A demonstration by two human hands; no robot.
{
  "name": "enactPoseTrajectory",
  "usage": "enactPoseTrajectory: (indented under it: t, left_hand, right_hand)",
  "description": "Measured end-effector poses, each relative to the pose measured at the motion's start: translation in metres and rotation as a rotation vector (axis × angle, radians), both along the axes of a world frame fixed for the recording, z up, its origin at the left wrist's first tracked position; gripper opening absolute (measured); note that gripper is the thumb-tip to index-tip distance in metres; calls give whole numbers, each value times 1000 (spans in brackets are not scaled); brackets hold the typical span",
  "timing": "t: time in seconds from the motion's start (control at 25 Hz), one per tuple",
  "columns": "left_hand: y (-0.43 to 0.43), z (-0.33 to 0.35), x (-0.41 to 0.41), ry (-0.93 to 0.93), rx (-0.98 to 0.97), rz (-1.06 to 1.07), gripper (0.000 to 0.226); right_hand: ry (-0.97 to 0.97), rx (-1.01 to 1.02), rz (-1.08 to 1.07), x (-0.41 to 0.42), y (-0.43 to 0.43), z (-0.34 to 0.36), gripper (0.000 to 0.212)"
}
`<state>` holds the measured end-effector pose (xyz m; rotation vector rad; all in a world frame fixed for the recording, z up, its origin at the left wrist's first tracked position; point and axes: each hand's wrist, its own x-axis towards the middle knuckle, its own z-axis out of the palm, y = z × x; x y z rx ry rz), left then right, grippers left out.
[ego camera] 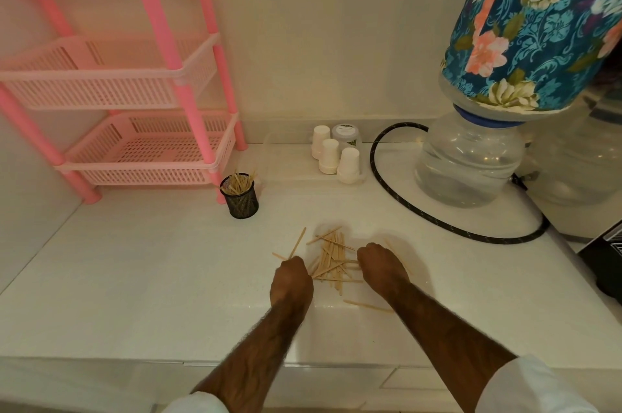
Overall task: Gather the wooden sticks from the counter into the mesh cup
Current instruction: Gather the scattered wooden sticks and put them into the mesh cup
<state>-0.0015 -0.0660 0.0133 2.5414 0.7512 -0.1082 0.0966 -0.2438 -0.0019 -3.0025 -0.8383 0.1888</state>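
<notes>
A white counter [134, 278] is seen against a pale wall, a pink rack [161, 25] at far left and a covered water bottle [468, 160] at far right. The mesh cup [241, 202] is set by the rack's foot, some sticks already inside. The wooden sticks [331, 257] are piled near centre, flanked by the left hand [291, 281] and right hand [380, 266], knuckles up, both at the pile's edges. The fingers are hidden, so any grip cannot be told.

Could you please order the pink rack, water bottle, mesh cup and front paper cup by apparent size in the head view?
1. pink rack
2. water bottle
3. mesh cup and front paper cup: nearly alike, and the paper cup stands farther back, so unranked.
</notes>
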Motion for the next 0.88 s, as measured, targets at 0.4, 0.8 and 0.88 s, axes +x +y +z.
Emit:
enactPoseTrajectory:
  t: [0.4, 0.8, 0.88]
  left_hand:
    - [31, -1, 9, -30, -80, 18, 22]
    - [38, -2, 9, -1, -65, 6, 15]
    - [37, -1, 10, 22, 16, -43, 26]
  right_hand:
    - [149, 144, -114, 13, 1, 14, 22]
    - [213, 230, -168, 16, 7, 18, 21]
    - [222, 242, -177, 17, 8, 17, 21]
